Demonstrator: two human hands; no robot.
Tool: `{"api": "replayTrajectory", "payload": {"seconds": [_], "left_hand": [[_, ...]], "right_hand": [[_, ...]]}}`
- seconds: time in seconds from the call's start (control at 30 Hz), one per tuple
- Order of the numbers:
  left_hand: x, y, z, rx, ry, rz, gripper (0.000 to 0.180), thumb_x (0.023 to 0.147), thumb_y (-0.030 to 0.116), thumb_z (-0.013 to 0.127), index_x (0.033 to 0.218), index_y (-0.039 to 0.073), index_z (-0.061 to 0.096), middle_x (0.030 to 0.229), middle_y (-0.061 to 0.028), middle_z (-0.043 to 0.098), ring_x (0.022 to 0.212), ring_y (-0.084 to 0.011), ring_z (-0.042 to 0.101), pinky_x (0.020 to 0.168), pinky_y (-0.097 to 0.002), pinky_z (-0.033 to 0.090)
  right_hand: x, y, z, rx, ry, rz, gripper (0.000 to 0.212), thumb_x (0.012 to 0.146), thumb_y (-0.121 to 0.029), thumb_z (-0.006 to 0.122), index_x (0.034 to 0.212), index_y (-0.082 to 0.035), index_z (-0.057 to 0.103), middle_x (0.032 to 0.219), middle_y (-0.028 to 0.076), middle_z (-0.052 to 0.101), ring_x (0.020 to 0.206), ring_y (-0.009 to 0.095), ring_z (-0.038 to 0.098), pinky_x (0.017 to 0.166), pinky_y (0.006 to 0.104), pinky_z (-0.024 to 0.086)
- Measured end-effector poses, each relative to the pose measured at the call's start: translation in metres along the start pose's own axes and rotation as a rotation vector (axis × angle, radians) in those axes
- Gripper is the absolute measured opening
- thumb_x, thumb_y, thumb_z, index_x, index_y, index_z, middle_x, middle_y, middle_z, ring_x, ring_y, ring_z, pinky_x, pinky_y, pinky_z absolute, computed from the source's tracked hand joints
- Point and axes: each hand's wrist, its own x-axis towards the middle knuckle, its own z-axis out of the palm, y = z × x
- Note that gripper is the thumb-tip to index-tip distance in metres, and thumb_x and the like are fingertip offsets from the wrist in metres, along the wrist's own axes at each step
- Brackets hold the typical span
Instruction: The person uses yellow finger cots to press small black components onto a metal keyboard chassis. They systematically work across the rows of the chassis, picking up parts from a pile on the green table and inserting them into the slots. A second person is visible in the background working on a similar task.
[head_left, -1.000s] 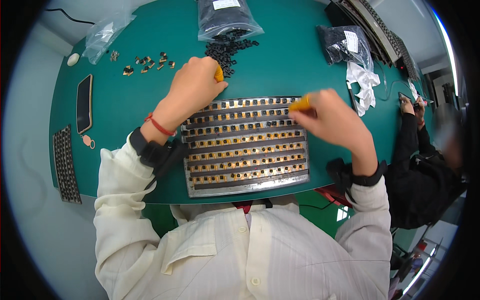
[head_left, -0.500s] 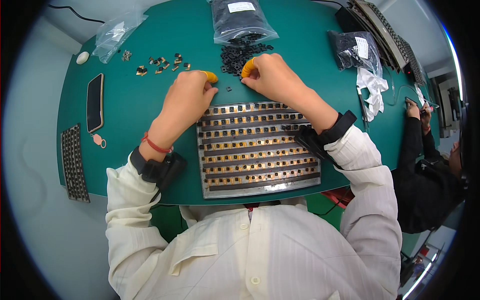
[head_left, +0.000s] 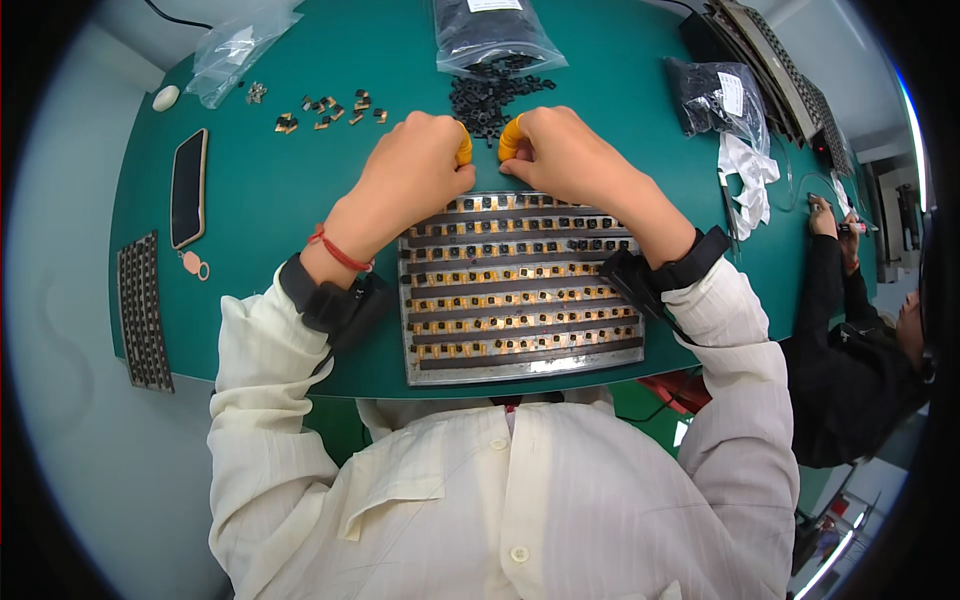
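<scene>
My left hand (head_left: 415, 165) and my right hand (head_left: 565, 150) are close together above the far edge of a metal tray (head_left: 530, 369), each with a yellow cover on a finger. Both hands are closed, thumb against forefinger; anything pinched there is too small or hidden to make out. Rows of small black-and-gold parts fill the tray, separated by dark strips. Just beyond my fingertips lies a heap of small black plastic pieces (head_left: 482, 105). It spreads from the mouth of a clear bag (head_left: 497, 38) of black pieces.
Loose black-and-gold parts (head_left: 322, 112) lie far left, near a phone (head_left: 188, 190) and an empty-looking plastic bag (head_left: 238, 50). A second bag of black pieces (head_left: 700, 95), crumpled white tissue (head_left: 745, 175) and stacked trays (head_left: 765, 60) occupy the right. Another person's hands (head_left: 835, 222) work beyond.
My left hand has moved right, closer to my right hand. The single black piece that lay between the hands and the tray no longer shows. The whole view has shifted slightly.
</scene>
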Motion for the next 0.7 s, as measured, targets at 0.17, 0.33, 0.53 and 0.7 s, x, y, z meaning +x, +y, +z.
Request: {"api": "replayTrajectory", "payload": {"seconds": [0.17,0.33,0.53,0.7], "left_hand": [[-0.053,0.014,-0.024,-0.18,-0.147,-0.002,0.018,0.077,0.012,0.072,0.084,-0.005,0.07,0.072,-0.014,0.064,0.063,-0.0273,0.063,0.06,-0.0341,0.05],[-0.095,0.018,-0.024,-0.077,-0.175,0.066,0.015,0.079,0.013,0.072,0.083,-0.002,0.071,0.077,-0.0109,0.062,0.07,-0.0267,0.06,0.065,-0.036,0.049],[-0.099,0.02,-0.014,-0.031,-0.149,0.132,0.014,0.079,0.012,0.073,0.085,-0.001,0.071,0.077,-0.0101,0.06,0.072,-0.0282,0.056,0.066,-0.0374,0.047],[-0.114,0.03,-0.011,0.121,-0.06,0.149,0.018,0.081,0.016,0.074,0.074,0.0,0.069,0.071,-0.0101,0.058,0.067,-0.0288,0.056,0.064,-0.0374,0.046]], "right_hand": [[-0.031,-0.006,-0.01,0.028,0.146,-0.142,0.014,0.078,-0.005,0.073,0.088,0.004,0.068,0.082,0.016,0.064,0.074,0.027,0.066,0.065,0.0358,0.051],[-0.092,-0.021,-0.04,0.009,0.12,0.064,0.013,0.079,-0.004,0.072,0.088,0.004,0.068,0.081,0.014,0.062,0.073,0.028,0.064,0.067,0.0356,0.051],[-0.151,-0.009,-0.033,0.067,0.157,0.19,0.011,0.079,-0.001,0.072,0.088,0.004,0.068,0.081,0.013,0.06,0.071,0.026,0.064,0.064,0.0334,0.05],[-0.173,0.005,-0.02,0.073,0.183,0.187,0.014,0.079,-0.002,0.073,0.089,0.006,0.067,0.083,0.014,0.059,0.072,0.029,0.064,0.063,0.0359,0.05]]}}
